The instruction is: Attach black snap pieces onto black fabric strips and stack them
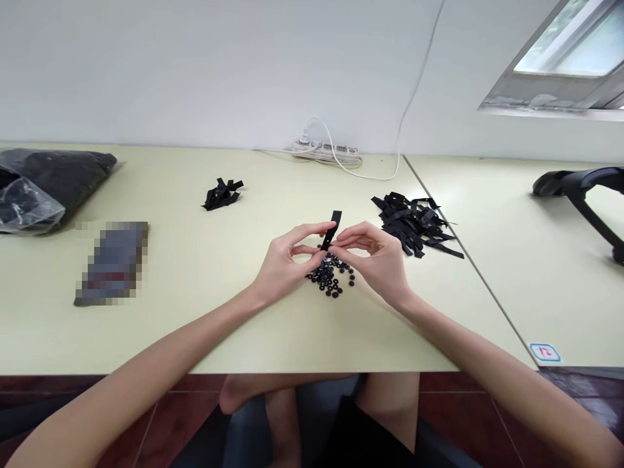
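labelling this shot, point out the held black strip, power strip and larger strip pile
Held black strip (331, 234), head view, middle.
Power strip (325, 153), head view, near middle.
Larger strip pile (410, 222), head view, centre.

I count two bare hands of mine, left hand (285, 260) and right hand (383, 260), and one flat black fabric strip (336, 218) at my fingers. I see two heaps of such strips, one small (221, 195), one larger (412, 221), and one cluster of small round black pieces (324, 278), too crowded to number. Besides these: one white plastic power strip (341, 153), one blue-bordered white label (545, 352), one curved black frame (587, 179).
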Motion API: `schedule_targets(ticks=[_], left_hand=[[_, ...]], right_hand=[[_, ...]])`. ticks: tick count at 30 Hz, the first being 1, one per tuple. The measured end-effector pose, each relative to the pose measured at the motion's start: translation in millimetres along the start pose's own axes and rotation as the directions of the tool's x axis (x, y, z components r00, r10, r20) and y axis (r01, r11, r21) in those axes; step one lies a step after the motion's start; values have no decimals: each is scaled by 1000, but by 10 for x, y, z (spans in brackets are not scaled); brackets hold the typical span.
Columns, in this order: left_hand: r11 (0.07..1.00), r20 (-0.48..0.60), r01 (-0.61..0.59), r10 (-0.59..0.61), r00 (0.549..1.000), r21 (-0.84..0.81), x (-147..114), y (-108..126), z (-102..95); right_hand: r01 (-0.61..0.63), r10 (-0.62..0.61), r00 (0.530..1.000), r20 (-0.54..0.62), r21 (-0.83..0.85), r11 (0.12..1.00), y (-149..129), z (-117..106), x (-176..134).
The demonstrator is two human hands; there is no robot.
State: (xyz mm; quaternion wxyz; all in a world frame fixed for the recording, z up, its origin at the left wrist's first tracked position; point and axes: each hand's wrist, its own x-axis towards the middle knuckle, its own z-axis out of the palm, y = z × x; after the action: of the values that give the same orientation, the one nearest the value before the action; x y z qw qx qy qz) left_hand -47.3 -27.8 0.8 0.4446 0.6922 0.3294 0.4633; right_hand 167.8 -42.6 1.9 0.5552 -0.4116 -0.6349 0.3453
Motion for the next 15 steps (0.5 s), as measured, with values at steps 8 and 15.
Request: schedule_targets(ticks=[8,15], left_hand=[[980,32,-198,198,980,13,-47,-33,17],[982,30,-189,189,982,-11,-46,-31,4]], right_hand=[[73,-74,997,-35,-35,997,29,35,-86],[46,-46,997,-66,9,999,23,41,-79]])
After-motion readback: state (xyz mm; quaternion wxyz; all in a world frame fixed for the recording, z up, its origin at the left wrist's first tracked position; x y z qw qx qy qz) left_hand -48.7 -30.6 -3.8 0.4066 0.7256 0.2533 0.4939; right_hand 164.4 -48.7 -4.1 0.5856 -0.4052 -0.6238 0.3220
